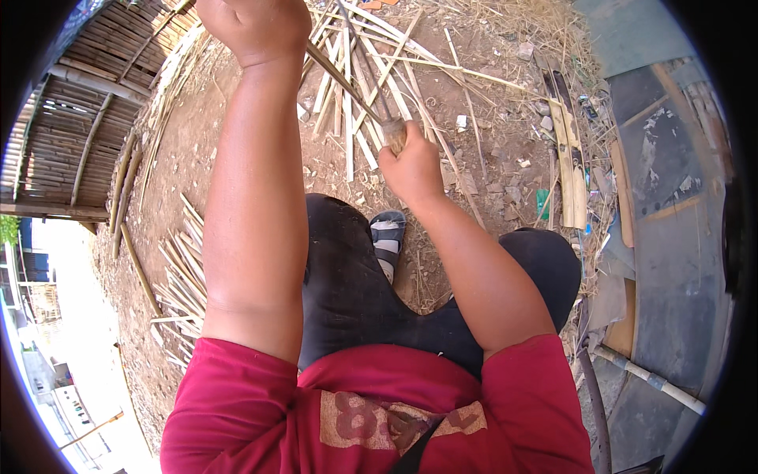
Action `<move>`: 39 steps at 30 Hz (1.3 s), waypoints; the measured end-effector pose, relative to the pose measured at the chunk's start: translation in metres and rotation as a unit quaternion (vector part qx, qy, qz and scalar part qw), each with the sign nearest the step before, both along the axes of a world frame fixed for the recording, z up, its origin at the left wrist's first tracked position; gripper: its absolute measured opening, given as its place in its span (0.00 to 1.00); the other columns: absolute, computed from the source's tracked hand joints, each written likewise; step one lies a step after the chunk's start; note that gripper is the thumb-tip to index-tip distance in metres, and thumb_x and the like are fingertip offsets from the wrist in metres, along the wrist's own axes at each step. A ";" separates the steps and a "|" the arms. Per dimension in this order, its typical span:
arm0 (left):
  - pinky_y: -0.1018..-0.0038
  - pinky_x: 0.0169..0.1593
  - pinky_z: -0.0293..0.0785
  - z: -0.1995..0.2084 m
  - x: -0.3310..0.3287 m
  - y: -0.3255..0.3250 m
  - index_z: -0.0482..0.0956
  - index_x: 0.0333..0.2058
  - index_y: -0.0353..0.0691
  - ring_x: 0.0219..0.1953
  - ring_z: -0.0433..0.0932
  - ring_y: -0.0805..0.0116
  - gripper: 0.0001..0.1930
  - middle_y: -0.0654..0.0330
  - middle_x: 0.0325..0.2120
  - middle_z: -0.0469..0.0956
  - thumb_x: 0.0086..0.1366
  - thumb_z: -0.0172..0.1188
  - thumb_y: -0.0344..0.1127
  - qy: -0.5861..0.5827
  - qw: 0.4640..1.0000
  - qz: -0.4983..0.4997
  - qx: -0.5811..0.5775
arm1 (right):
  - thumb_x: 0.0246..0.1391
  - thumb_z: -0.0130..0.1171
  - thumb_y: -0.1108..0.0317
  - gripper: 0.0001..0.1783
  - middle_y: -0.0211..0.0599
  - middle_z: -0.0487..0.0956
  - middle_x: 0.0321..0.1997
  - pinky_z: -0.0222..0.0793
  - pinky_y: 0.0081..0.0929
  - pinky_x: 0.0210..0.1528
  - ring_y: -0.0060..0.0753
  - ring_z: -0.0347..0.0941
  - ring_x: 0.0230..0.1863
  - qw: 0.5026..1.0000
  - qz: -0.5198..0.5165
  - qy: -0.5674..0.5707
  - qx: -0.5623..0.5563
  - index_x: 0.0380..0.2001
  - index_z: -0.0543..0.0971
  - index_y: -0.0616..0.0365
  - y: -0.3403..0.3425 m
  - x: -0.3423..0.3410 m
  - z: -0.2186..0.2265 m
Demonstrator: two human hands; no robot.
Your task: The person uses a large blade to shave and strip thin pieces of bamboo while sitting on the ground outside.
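My right hand (412, 167) is closed round the light wooden handle of a knife (394, 133), in front of my knees. The knife's narrow dark blade points up and away, seen nearly edge-on. At the top edge my left arm is stretched forward, and my left hand (257, 30) is closed in a fist, partly cut off by the frame. A thin brown bamboo strip (339, 77) runs from behind that fist down to the knife near its handle. The left fingers are mostly hidden, but the strip appears to pass through them.
Split bamboo strips (347, 118) lie crossed on the dirt ground ahead, with another pile (180, 268) to the left. A bamboo-slat wall (95, 118) stands at far left. Boards (567, 158) and dark sheets (671, 261) are on the right. My sandalled foot (387, 241) is below my hands.
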State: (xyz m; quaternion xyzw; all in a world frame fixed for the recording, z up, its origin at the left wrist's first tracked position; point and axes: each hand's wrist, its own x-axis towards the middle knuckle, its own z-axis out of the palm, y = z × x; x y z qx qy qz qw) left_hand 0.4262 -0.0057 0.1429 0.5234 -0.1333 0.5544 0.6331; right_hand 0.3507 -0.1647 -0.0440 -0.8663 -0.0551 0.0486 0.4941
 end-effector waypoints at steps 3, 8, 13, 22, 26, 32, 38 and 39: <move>0.80 0.19 0.48 -0.003 -0.007 0.000 0.61 0.27 0.50 0.15 0.51 0.81 0.30 0.74 0.16 0.54 0.74 0.37 0.70 0.014 1.000 0.019 0.013 | 0.51 0.63 0.66 0.24 0.65 0.82 0.45 0.74 0.46 0.56 0.60 0.80 0.51 0.990 0.068 0.090 -0.084 0.51 0.77 0.68 0.007 0.006 -0.042; 0.80 0.19 0.47 0.000 -0.010 0.001 0.60 0.26 0.50 0.15 0.51 0.81 0.31 0.74 0.16 0.52 0.73 0.35 0.72 0.024 0.998 0.054 0.020 | 0.51 0.62 0.64 0.23 0.59 0.84 0.38 0.77 0.45 0.50 0.56 0.82 0.44 0.993 0.074 0.084 -0.028 0.48 0.79 0.68 -0.005 0.010 -0.010; 0.79 0.19 0.45 0.001 -0.011 0.004 0.59 0.24 0.51 0.16 0.50 0.81 0.32 0.75 0.15 0.51 0.73 0.36 0.73 0.028 0.999 0.011 0.031 | 0.50 0.61 0.66 0.21 0.57 0.83 0.34 0.77 0.46 0.45 0.56 0.83 0.39 0.994 0.023 -0.035 0.106 0.47 0.79 0.65 -0.008 0.015 0.046; 0.79 0.18 0.45 -0.002 -0.014 0.020 0.59 0.25 0.53 0.15 0.49 0.81 0.30 0.76 0.15 0.52 0.73 0.37 0.72 0.026 0.999 0.041 -0.002 | 0.48 0.63 0.65 0.25 0.63 0.83 0.44 0.76 0.45 0.52 0.61 0.81 0.48 0.954 0.053 0.268 -0.120 0.48 0.80 0.70 -0.025 0.021 -0.117; 0.78 0.18 0.45 -0.002 -0.013 0.023 0.59 0.25 0.53 0.15 0.49 0.81 0.30 0.75 0.15 0.52 0.73 0.37 0.72 0.019 0.999 0.030 -0.014 | 0.49 0.61 0.64 0.25 0.62 0.83 0.42 0.75 0.44 0.50 0.60 0.82 0.45 0.989 -0.035 0.145 -0.021 0.47 0.79 0.72 -0.024 0.035 -0.105; 0.78 0.18 0.46 -0.001 -0.017 0.026 0.59 0.24 0.53 0.14 0.50 0.80 0.29 0.75 0.15 0.53 0.75 0.38 0.70 0.010 1.000 0.021 -0.004 | 0.52 0.60 0.66 0.25 0.58 0.83 0.37 0.74 0.47 0.47 0.57 0.82 0.42 0.994 -0.005 -0.014 0.106 0.52 0.76 0.69 -0.005 0.026 0.000; 0.78 0.22 0.53 -0.008 -0.033 0.032 0.63 0.28 0.44 0.17 0.56 0.75 0.41 0.68 0.14 0.60 0.66 0.21 0.80 0.066 0.996 0.059 0.024 | 0.51 0.60 0.67 0.22 0.58 0.83 0.36 0.75 0.45 0.44 0.55 0.82 0.39 0.998 0.029 0.051 -0.039 0.49 0.77 0.68 0.017 -0.014 -0.060; 0.76 0.22 0.51 -0.010 -0.045 0.038 0.62 0.28 0.45 0.17 0.55 0.75 0.41 0.68 0.14 0.59 0.65 0.21 0.81 0.112 0.989 0.084 0.055 | 0.51 0.60 0.67 0.22 0.57 0.83 0.36 0.75 0.44 0.44 0.54 0.82 0.38 0.997 0.015 0.073 0.007 0.49 0.77 0.68 0.014 -0.007 -0.060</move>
